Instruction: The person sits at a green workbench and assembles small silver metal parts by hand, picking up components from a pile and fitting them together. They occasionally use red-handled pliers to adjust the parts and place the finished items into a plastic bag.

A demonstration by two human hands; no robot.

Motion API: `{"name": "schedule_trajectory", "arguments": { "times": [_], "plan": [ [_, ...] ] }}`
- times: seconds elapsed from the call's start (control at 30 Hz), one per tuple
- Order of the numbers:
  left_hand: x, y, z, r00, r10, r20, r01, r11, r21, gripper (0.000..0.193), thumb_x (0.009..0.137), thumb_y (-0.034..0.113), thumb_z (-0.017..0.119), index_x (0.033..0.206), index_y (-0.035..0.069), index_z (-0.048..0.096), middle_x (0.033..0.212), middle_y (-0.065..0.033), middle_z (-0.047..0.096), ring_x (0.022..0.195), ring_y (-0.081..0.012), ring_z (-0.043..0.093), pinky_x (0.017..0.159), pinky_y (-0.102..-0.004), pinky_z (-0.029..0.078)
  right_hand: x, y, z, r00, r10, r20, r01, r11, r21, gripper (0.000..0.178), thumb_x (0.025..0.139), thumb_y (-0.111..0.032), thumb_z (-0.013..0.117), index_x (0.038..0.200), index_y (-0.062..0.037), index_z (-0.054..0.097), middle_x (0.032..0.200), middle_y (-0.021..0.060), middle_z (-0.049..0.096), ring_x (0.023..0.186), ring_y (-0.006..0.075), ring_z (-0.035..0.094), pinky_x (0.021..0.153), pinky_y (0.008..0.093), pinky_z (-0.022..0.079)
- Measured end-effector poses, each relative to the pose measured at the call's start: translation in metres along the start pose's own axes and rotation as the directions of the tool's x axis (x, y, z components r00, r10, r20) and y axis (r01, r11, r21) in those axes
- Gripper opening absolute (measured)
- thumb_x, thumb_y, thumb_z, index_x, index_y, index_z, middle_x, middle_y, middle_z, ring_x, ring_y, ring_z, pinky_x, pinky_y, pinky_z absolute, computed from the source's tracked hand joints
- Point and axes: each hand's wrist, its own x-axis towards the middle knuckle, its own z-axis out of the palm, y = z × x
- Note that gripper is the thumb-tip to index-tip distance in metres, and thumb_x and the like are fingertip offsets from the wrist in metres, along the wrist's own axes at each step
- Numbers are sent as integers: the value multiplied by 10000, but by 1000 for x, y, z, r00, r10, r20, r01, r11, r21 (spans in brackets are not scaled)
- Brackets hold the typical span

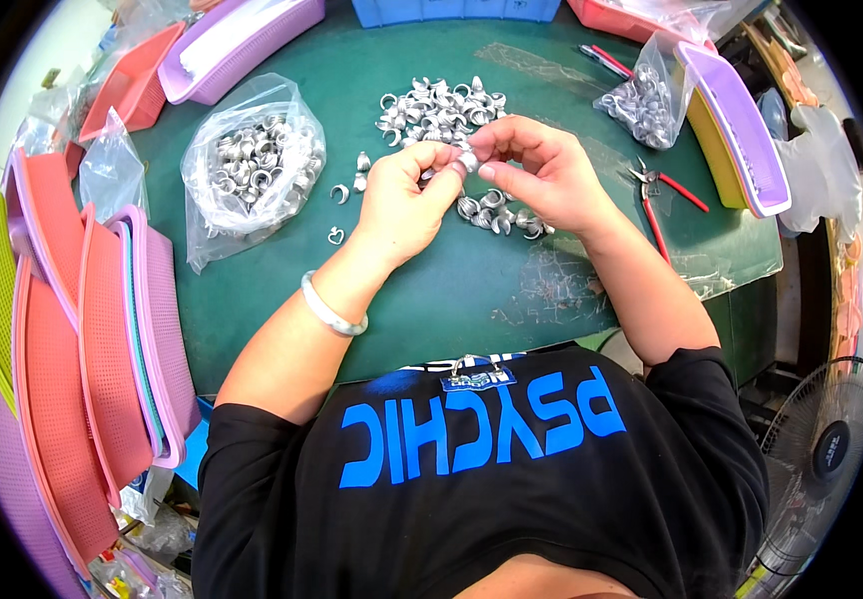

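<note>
Over the middle of the table, my left hand (403, 205) pinches a small silver-grey metal ring (467, 160) between thumb and fingers. My right hand (548, 178) meets it from the other side, thumb and forefinger closed on the same ring. Just beyond my hands lies a heap of similar metal rings (436, 108). A smaller group of rings (501, 215) sits under and beside my right hand. Left of my left hand are a few loose rings (339, 193) and a tiny heart-shaped piece (335, 236). My fingers partly hide the held ring.
An open clear bag of rings (257, 165) stands at left, a second bag (643, 108) at far right. Red-handled pliers (654, 195) lie open to the right. Stacked plastic baskets (117, 349) crowd the left side; a purple basket (741, 130) edges the right. A fan (821, 454) stands lower right.
</note>
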Motion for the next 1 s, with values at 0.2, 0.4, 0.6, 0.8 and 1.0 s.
{"name": "schedule_trajectory", "arguments": {
  "times": [0.2, 0.4, 0.6, 0.8, 1.0],
  "plan": [
    [-1, 2, 0, 1000, 0, 19, 0, 999, -33, 86, 843, 70, 536, 849, 17, 604, 654, 51, 516, 556, -7, 403, 472, -170, 304, 0, 2, -1, 999, -43, 23, 45, 997, -57, 216, 784, -1, 603, 997, 8, 567, 915, 23, 554, 813, 85, 517, 728, 225, 433],
    [-2, 3, 2, 996, 94, 9, -94, 993, 75, 75, 838, 62, 540, 846, 13, 595, 662, 48, 520, 575, -14, 419, 497, -171, 331, 0, 2, -1, 998, -41, 55, 47, 992, -119, 211, 771, -22, 628, 974, 6, 576, 915, 28, 545, 798, 91, 516, 713, 230, 436],
    [-3, 4, 2, 986, 170, 1, -167, 971, 171, 67, 831, 58, 543, 843, 13, 592, 677, 45, 525, 599, -15, 432, 520, -174, 350, 1, 2, 2, 992, -129, -7, 127, 984, -121, 208, 732, -53, 669, 923, -26, 593, 817, 13, 567, 719, 89, 511, 649, 229, 428],
    [-5, 7, 2, 996, 67, 51, -66, 998, -19, 98, 827, 93, 573, 888, 19, 593, 702, 41, 535, 608, -18, 442, 515, -172, 347, 0, 2, -3, 980, -196, 30, 198, 969, -146, 238, 750, 29, 620, 975, -10, 553, 960, 51, 542, 854, 116, 511, 734, 250, 421],
    [-6, 9, 2, 993, 62, 97, -57, 997, -54, 122, 835, 105, 587, 924, 22, 593, 740, 35, 544, 618, -21, 443, 520, -173, 349, 0, 2, -2, 967, -257, 1, 253, 953, -165, 339, 715, 42, 623, 1035, -29, 539, 931, 39, 549, 838, 113, 508, 729, 247, 414]
  ]
}}
